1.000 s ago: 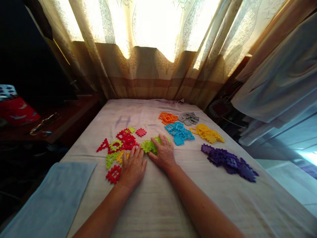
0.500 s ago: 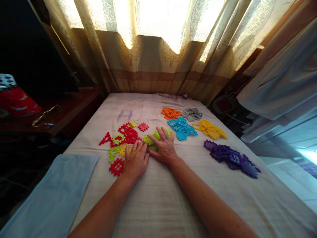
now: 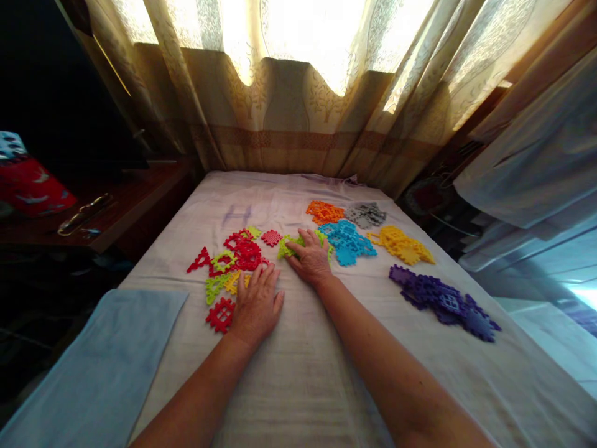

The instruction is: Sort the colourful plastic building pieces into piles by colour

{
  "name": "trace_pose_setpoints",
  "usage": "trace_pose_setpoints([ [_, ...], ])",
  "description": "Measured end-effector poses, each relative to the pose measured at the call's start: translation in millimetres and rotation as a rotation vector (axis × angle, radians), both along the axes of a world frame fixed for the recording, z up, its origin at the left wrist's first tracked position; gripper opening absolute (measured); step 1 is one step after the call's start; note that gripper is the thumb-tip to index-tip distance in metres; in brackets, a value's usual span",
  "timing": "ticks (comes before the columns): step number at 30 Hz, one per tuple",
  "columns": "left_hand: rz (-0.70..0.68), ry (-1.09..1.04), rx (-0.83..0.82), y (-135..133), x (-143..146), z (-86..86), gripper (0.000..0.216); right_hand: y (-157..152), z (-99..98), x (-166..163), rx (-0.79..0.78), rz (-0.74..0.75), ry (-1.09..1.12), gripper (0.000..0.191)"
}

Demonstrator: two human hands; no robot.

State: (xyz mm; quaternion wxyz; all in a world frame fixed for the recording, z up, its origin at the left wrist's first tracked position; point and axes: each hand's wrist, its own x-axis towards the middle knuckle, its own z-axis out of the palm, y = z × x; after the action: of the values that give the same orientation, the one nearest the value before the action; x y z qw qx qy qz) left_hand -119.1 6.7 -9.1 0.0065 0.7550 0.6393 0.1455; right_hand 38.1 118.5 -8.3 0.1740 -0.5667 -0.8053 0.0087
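Flat plastic lattice tiles lie sorted by colour on a pale sheet (image 3: pixel 298 373). My right hand (image 3: pixel 311 259) rests palm down with spread fingers on a pile of lime green tiles (image 3: pixel 289 244). My left hand (image 3: pixel 257 303) lies flat and open on the sheet, its fingers beside a mixed cluster of red tiles (image 3: pixel 242 252), green and yellow tiles (image 3: pixel 219 284) and a red square tile (image 3: pixel 218 314). To the right sit a blue pile (image 3: pixel 347 239), an orange pile (image 3: pixel 324 211), a grey pile (image 3: pixel 366 214), a yellow pile (image 3: pixel 402 244) and a purple pile (image 3: pixel 443 302).
A light blue cloth (image 3: pixel 102 367) lies at the near left. A dark wooden side table (image 3: pixel 107 211) with a red item (image 3: pixel 30 193) stands to the left. Curtains (image 3: pixel 298 93) hang behind the far edge, and the surface drops off to the right.
My right hand has slid away from me, pushing the lime green tiles toward the blue pile. My left hand has stayed flat in place.
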Motion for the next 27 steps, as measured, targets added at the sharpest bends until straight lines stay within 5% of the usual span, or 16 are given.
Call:
trace_pose_setpoints([
  [10, 0.014, -0.025, -0.037, -0.8, 1.1, 2.7, 0.041, 38.2, 2.3, -21.4, -0.018, -0.009, -0.041, 0.038],
  [21, 0.012, -0.052, -0.002, -0.5, 0.3, -2.7, 0.038, 83.2, 0.6, -13.8, 0.019, 0.187, -0.047, 0.042],
  [27, 0.009, -0.067, 0.002, -0.5, 0.0, -2.1, 0.037, 83.0, -0.8, -13.8, 0.068, 0.192, -0.057, 0.050],
])
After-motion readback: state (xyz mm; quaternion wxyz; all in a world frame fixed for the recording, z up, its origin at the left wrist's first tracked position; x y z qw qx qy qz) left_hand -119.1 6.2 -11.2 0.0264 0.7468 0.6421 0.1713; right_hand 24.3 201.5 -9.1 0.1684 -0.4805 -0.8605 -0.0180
